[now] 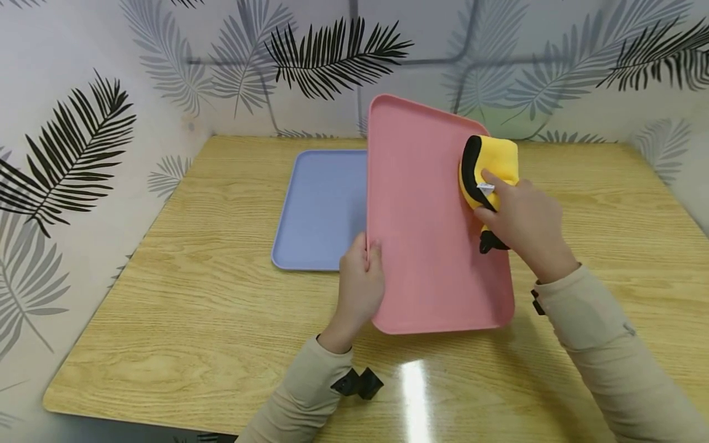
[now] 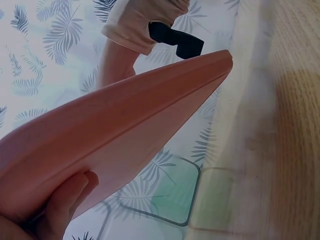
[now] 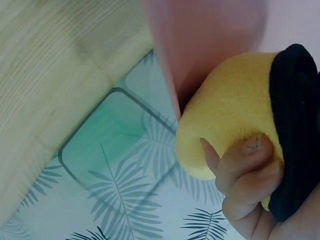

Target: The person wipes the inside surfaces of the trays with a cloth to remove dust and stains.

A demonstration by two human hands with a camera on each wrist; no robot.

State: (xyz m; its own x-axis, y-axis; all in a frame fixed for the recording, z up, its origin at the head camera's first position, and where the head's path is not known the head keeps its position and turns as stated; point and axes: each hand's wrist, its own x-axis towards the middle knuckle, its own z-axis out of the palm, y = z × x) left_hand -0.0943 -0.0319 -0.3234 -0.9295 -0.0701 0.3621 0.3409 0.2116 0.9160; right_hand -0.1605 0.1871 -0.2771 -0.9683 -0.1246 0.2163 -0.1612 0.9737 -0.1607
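Observation:
My left hand (image 1: 360,288) grips a pink tray (image 1: 421,264) by its left rim, thumb on the inner face. The tray is held up tilted, its inside facing me. In the left wrist view the fingers of that hand (image 2: 67,202) curl at the edge of the tray (image 2: 120,120). A folded yellow cloth with black trim (image 1: 501,157) is bunched in my right hand (image 1: 528,218), against the tray's right side. In the right wrist view, fingertips sink into the fuzzy cloth (image 3: 230,95) beside the tray wall (image 3: 200,40).
A blue tray (image 1: 321,209) lies flat on the wooden table (image 1: 194,295), partly hidden behind the pink one. Behind the table's far edge stands a wall with a leaf pattern (image 1: 232,80). Small black devices (image 1: 357,383) are strapped to both wrists.

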